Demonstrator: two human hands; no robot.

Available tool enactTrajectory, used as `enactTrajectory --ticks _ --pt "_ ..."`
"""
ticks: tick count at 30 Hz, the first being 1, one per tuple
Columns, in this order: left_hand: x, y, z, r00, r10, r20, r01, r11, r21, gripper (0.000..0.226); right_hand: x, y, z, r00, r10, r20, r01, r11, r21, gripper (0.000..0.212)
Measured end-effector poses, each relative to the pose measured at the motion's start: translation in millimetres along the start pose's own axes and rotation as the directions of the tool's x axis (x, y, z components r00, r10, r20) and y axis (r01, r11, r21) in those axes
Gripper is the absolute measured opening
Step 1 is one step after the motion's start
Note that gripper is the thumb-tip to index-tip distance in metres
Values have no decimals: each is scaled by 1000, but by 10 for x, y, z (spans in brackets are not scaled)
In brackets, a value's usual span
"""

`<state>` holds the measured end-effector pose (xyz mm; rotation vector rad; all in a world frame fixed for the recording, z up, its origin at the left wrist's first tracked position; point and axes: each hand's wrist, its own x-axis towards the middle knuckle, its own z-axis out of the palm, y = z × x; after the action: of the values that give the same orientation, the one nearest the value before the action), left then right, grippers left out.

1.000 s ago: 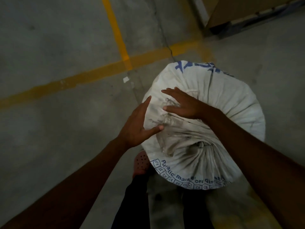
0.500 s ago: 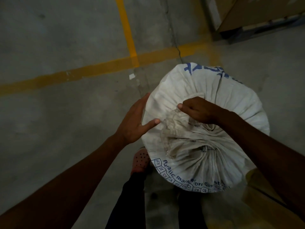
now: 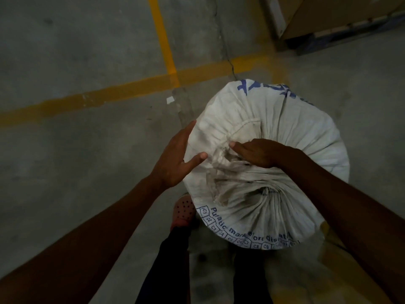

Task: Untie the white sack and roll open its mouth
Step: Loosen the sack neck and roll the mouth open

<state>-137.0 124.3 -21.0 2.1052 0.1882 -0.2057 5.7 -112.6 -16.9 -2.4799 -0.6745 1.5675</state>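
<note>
A full white woven sack (image 3: 291, 132) with blue print stands upright on the floor in front of me. Its mouth is gathered into tight pleats at a tied neck (image 3: 270, 190), and a dirty flap of loose fabric (image 3: 221, 170) lies folded over the top. My left hand (image 3: 175, 159) rests flat against the sack's left side, fingers spread, thumb on the fabric. My right hand (image 3: 255, 151) lies on top of the sack with fingers curled into the crumpled flap; whether it pinches the cloth or a tie is hidden.
The grey concrete floor (image 3: 76, 172) carries yellow painted lines (image 3: 131, 88) that cross beyond the sack. A cardboard box on a blue pallet (image 3: 341, 20) stands at the far right. My foot in a perforated clog (image 3: 183, 210) and dark trouser legs are just below the sack.
My right hand went from lying flat with straight fingers to curling into the crumpled flap on top. My left hand stayed on the sack's left side.
</note>
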Motion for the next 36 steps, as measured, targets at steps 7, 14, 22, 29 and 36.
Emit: enactTrajectory --ticks 7,14,22,29,36 --pt "-30 -18 -23 1000 -6 -29 4 999 -42 77 -5 20 110 926 -295 -236 198 912 -360 76" --pt "-18 -108 -42 999 -52 3 52 998 -22 104 -209 86 55 866 -487 -112 389 799 -459 106" --pt "24 14 63 1000 -25 10 25 999 -44 84 -747 359 118 905 -421 60 390 767 -510 109" --pt "66 110 268 995 -8 96 15 998 -67 89 -914 705 226 956 -289 -44 241 863 -445 103" --pt "137 209 454 986 25 164 -22 999 -23 89 -1118 1137 426 937 -105 -334 -139 765 -629 95"
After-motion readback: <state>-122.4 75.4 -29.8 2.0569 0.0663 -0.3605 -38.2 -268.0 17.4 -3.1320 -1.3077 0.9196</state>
